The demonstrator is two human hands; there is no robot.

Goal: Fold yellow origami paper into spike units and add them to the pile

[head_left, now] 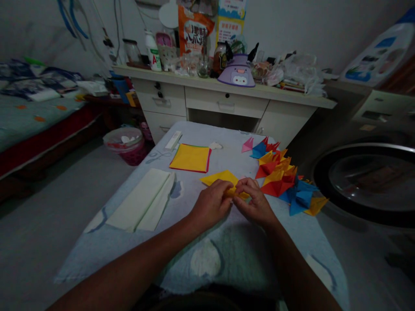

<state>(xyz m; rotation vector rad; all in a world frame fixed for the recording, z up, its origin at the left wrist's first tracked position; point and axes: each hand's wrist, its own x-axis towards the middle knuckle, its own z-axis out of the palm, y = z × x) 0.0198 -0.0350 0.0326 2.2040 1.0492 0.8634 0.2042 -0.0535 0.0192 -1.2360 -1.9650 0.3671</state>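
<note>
A sheet of yellow origami paper [223, 176], partly folded with its flat corners pointing away from me, is held low over the cloth-covered table [194, 216]. My left hand [215, 198] pinches its near edge from the left. From the right, my right hand [254, 201] pinches the same edge, the fingertips of both hands almost meeting. My fingers hide the fold between them. Beyond my left hand lies a stack of square coloured paper [191, 157], yellow on top. To the right of my right hand sit several folded paper cranes [279, 175] in red, yellow, blue and pink.
Folded whitish paper [142, 201] lies at the table's left, with a small white box [173, 140] farther back. A white desk [223, 103] crowded with jars and bags stands behind. A washing machine [366, 172] is at the right, a waste bin [126, 144] at the left.
</note>
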